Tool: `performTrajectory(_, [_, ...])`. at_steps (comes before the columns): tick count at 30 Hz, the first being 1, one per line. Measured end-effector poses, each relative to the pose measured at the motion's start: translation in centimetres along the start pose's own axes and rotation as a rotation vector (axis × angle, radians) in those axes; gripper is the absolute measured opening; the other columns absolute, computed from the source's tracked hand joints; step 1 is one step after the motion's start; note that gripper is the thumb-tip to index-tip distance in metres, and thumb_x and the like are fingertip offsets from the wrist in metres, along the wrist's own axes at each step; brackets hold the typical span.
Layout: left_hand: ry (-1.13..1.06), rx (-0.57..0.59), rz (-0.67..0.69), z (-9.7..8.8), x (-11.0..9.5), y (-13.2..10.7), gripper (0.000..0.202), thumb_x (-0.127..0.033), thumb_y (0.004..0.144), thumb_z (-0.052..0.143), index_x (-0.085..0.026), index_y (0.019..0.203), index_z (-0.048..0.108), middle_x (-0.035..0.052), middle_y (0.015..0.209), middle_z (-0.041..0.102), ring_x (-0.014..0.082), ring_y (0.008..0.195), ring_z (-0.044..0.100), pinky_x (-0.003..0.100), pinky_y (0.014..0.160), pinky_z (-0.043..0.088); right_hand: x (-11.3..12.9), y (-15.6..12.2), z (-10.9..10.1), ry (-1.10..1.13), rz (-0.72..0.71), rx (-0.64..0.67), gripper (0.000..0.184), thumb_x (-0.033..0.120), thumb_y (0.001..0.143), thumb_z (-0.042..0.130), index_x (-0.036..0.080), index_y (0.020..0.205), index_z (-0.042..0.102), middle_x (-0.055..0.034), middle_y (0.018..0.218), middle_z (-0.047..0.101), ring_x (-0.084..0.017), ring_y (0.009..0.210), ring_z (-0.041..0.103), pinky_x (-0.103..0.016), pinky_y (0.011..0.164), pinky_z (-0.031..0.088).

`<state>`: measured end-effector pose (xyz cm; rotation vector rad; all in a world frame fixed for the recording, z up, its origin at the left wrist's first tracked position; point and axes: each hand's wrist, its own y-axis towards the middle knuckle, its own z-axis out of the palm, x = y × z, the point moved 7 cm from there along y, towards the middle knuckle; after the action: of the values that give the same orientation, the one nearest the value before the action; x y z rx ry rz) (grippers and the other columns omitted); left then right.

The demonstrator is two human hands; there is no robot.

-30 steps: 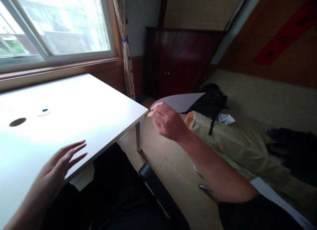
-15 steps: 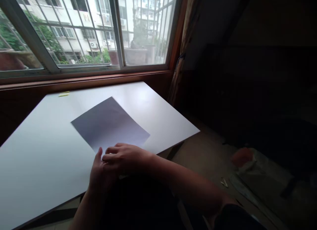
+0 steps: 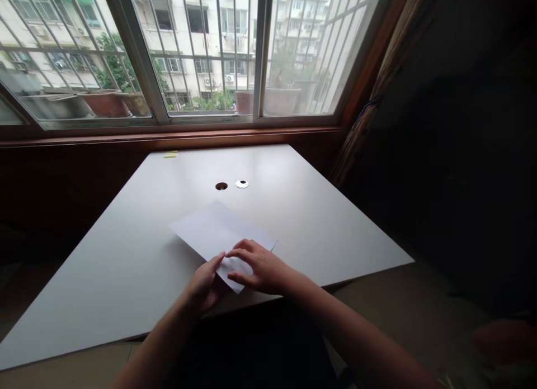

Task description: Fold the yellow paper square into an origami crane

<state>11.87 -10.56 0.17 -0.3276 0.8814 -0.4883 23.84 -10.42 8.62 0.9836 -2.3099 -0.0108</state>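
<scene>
A white sheet of paper (image 3: 213, 229) is raised off the table at its left side and casts a shadow there. My left hand (image 3: 207, 285) grips its near left edge, thumb on top and fingers tucked below, mostly hidden. Over the sheet's near part lies my right hand (image 3: 258, 269), its fingers bent and spread, with a gap between thumb and forefinger. The right fingertips come close to the left thumb. Whether they press on the paper I cannot tell.
The white table (image 3: 327, 232) stands below a barred window. A round hole (image 3: 221, 186) and a white ring-shaped cap (image 3: 242, 184) are beyond the paper. Yellow strips (image 3: 170, 154) lie at the far edge. A curtain (image 3: 369, 107) hangs at the right.
The paper has come off the table on its left side and moved nearer, uncovering the hole and the cap. My hands have moved apart, the left now gripping the paper. The view has turned left.
</scene>
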Motion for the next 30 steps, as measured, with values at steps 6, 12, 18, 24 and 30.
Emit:
performTrajectory(6, [0.224,-0.043,0.069,-1.3,-1.6,-2.1,0.04,-0.042,0.087,0.07,-0.015,0.115,0.065,0.0143,0.111,0.071,0.0293,0.096,0.071,0.036,0.071,0.062,-0.7,0.1,0.8,-0.09,0.083,0.089,0.063,0.065,0.086,0.061,0.024,0.133,0.057,-0.0124,0.129,0.058,-0.03,0.116,0.054,-0.046,0.099,0.047])
performTrajectory(12, [0.47,0.001,0.171,-2.5,-2.6,-3.0,0.043,-0.044,0.081,0.075,-0.016,0.112,0.068,0.0152,0.115,0.07,0.0297,0.09,0.073,0.035,0.069,0.063,0.4,0.8,1.4,-0.126,0.127,0.142,0.063,0.07,0.087,0.056,0.021,0.126,0.062,-0.0132,0.113,0.068,-0.031,0.11,0.059,-0.042,0.089,0.049])
performTrajectory(18, [0.58,-0.028,0.177,-2.4,-2.5,-2.1,0.04,-0.052,0.08,0.073,-0.017,0.1,0.068,0.0101,0.098,0.072,0.0292,0.09,0.071,0.038,0.073,0.063,0.3,1.1,1.8,-0.006,0.139,0.162,0.049,0.061,0.096,0.048,0.021,0.113,0.07,-0.011,0.108,0.071,-0.027,0.11,0.059,-0.04,0.094,0.046])
performTrajectory(24, [0.578,-0.047,0.131,-2.3,-2.2,-1.9,0.036,-0.051,0.081,0.074,-0.017,0.092,0.066,0.0122,0.094,0.074,0.0309,0.089,0.073,0.039,0.072,0.063,-0.9,0.8,2.0,0.17,0.115,0.176,0.04,0.056,0.097,0.049,0.026,0.111,0.072,-0.006,0.117,0.069,-0.024,0.117,0.055,-0.04,0.104,0.042])
performTrajectory(30, [0.578,-0.06,0.102,-2.5,-2.0,-1.4,0.041,-0.052,0.081,0.074,-0.015,0.097,0.064,0.0141,0.091,0.074,0.0304,0.085,0.074,0.039,0.072,0.063,-1.5,0.5,2.4,0.352,0.145,0.224,0.04,0.047,0.104,0.039,0.026,0.111,0.072,-0.0041,0.122,0.066,-0.022,0.124,0.051,-0.038,0.11,0.036])
